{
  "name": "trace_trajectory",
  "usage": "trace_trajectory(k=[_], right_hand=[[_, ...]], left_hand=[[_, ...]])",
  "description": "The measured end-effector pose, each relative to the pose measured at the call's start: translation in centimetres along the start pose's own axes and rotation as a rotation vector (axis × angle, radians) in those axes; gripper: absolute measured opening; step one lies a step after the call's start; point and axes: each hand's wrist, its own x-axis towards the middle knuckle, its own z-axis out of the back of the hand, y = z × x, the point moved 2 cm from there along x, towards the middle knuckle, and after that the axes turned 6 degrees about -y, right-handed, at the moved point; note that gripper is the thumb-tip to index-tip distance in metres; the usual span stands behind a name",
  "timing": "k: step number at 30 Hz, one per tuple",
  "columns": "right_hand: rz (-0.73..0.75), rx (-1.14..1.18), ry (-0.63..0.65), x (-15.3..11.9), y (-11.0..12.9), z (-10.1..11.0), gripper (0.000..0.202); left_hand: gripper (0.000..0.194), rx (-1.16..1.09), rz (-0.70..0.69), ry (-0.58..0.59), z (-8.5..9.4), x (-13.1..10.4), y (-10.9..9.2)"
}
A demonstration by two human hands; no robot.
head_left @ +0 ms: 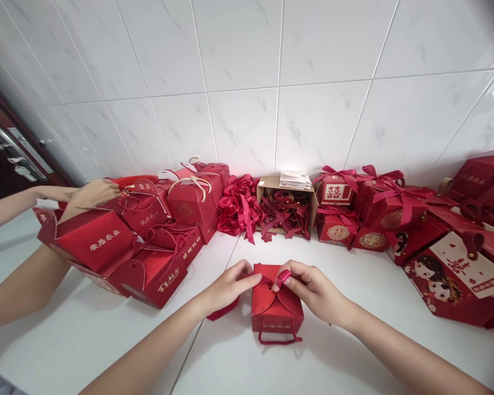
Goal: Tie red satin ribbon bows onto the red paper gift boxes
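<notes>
A small red gift box (277, 321) sits on the white tabletop in front of me, its curved top flaps folded together and a red cord handle (280, 342) hanging at the near side. My left hand (230, 288) holds the box at its far left corner, thumb on the top and fingers partly hidden. Above the flaps, my right hand (310, 288) pinches a loop of dark red ribbon (285, 276) between thumb and fingers. More of the ribbon (224, 311) lies beside the box on the left, partly under my left hand.
Against the tiled wall lie a pile of red ribbons (239, 206) and a cardboard box (313, 211) of dark red straps. Gift boxes with bows (395, 203) stand at right. At left, another person's hands (94, 195) reach behind several red boxes (107, 244).
</notes>
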Motion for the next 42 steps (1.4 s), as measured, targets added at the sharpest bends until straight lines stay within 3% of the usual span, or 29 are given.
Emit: trace_trajectory(k=[3, 6, 10, 13, 17, 21, 23, 27, 32, 36, 39, 42], right_hand=[[-0.065, -0.02, -0.051, 0.0, 0.2, -0.5, 0.029], [-0.108, -0.088, -0.152, 0.1, 0.3, -1.0, 0.022], [-0.149, -0.166, -0.253, 0.4, 0.2, -1.5, 0.014], [-0.16, -0.213, -0.295, 0.5, 0.2, -1.7, 0.014], [-0.079, -0.269, -0.268, 0.3, 0.4, -1.8, 0.013], [0.015, -0.23, -0.186, -0.1, 0.5, -1.8, 0.01], [-0.009, -0.22, -0.194, -0.2, 0.3, -1.7, 0.02], [-0.06, -0.141, -0.192, -0.1, 0.0, -1.6, 0.036], [-0.043, -0.076, -0.166, 0.2, 0.1, -1.4, 0.039], [-0.055, -0.017, -0.197, 0.2, -0.1, -1.4, 0.034], [-0.087, 0.149, -0.275, 0.2, -0.4, -1.5, 0.02], [-0.076, 0.207, -0.311, 0.2, -0.6, -1.7, 0.025]], left_hand=[[0.031, -0.056, 0.039, 0.062, -0.2, 0.1, 0.2], [0.026, -0.083, 0.048, 0.052, 0.2, -0.4, -0.9], [0.03, -0.015, -0.01, 0.039, 1.0, -1.7, -4.1], [0.03, 0.022, -0.035, 0.094, 0.7, -2.5, -6.9], [0.024, -0.123, -0.076, 0.16, -0.7, -1.9, -9.6], [0.023, -0.144, -0.191, 0.104, -1.9, 0.2, -11.2], [0.023, -0.139, -0.211, 0.075, -2.1, 1.3, -11.4], [0.037, -0.105, -0.302, 0.05, -1.5, 2.1, -10.8], [0.037, 0.187, -0.265, -0.027, 0.0, 0.4, -7.3], [0.017, 0.187, -0.268, -0.132, -0.5, -1.1, -5.2], [0.015, 0.133, -0.332, -0.176, -1.4, -1.7, -4.4], [0.015, 0.111, -0.376, -0.179, -2.0, -1.8, -3.6]])
